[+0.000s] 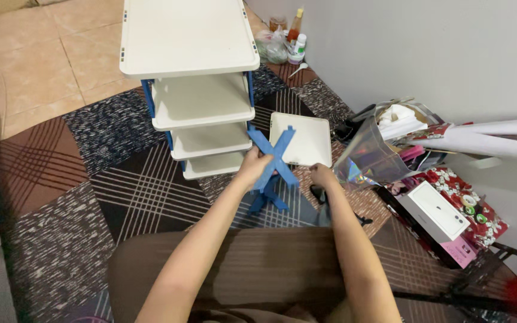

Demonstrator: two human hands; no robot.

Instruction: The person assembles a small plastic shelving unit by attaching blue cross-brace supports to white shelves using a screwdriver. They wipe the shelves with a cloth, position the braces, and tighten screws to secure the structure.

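Note:
My left hand (252,167) grips a blue X-shaped plastic brace (275,154) near its crossing, held upright beside the lower right corner of a white multi-tier plastic shelf rack (189,57) with blue posts. My right hand (321,174) rests at the near edge of a loose white shelf tray (306,139) lying flat on the carpet; whether it grips the tray is unclear. A second blue X brace (268,199) lies on the carpet under my hands.
A patterned brown and black carpet (145,191) covers the floor. To the right lie a shiny foil bag (371,158), rolled paper (486,140), a white box (439,209) and floral wrapping. Bottles (287,39) stand by the wall.

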